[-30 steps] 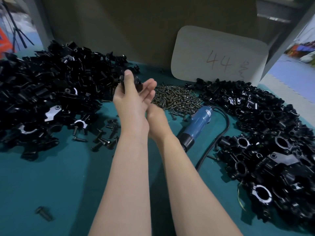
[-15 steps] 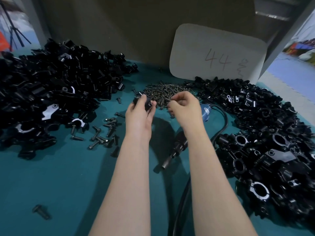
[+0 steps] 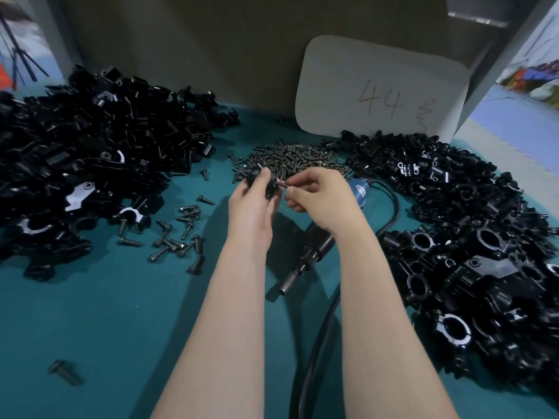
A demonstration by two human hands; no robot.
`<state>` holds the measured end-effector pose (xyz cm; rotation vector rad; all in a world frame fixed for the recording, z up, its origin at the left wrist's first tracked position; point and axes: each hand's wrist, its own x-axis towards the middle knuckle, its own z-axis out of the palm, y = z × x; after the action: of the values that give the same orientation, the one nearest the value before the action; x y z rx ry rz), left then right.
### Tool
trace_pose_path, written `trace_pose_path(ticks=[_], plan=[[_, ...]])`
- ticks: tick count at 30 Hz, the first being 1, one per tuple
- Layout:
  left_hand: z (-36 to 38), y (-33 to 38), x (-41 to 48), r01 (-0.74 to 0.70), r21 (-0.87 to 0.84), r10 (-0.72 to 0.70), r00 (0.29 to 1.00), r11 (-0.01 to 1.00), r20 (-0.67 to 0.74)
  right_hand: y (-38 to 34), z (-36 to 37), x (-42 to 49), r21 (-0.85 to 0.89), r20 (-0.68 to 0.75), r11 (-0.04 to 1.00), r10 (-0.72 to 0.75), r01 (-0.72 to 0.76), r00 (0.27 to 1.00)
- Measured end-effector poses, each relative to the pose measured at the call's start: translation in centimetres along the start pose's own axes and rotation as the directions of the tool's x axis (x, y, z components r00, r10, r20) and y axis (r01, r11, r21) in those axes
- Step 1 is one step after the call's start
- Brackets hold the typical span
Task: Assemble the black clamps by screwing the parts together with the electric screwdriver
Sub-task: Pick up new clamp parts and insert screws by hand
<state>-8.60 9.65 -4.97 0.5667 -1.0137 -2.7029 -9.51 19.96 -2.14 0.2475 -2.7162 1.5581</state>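
Dim over here. The light is soft and comes from above, and my forearms drop broad, fuzzy shadows on the teal counter (image 3: 90, 313), darkest between them. Pale daylight blows out at both upper corners. The clamp piles (image 3: 90, 146) swallow nearly all detail; only a few bored rims (image 3: 453, 331) glint white. The white card (image 3: 378, 86) reads grey. The wide lens bows the edges, and the lone bolt (image 3: 65, 371) at bottom left is smeared.

The person is working with slim forearms (image 3: 230, 313) bare right down to six o'clock; the left hand (image 3: 252, 207) and right hand (image 3: 325, 201) are showing bare too.
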Motion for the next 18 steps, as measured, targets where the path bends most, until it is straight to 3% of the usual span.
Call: trace_pose_path(ticks=[6,9,14,18], plan=[[0.02,-0.13,-0.21,-0.086,0.186,0.078,0.996,0.979,0.052,0.04,0.67,0.12,-0.115,-0.025,0.993,-0.020,0.017,0.999],[0.04,-0.14,-0.22,-0.181,0.384,0.159,0.983,0.905,0.087,-0.15,0.63,0.14,-0.175,-0.041,0.984,-0.024,0.017,0.999],[0.20,-0.25,-0.50,-0.337,0.554,0.290,0.941,0.761,0.174,-0.71,0.51,0.04,-0.265,-0.032,0.964,-0.033,0.023,0.999],[0.26,-0.15,-0.51,-0.413,0.524,0.343,0.911,0.745,0.229,-0.75,0.73,0.14,-0.116,-0.078,0.992,0.032,-0.041,0.996]])
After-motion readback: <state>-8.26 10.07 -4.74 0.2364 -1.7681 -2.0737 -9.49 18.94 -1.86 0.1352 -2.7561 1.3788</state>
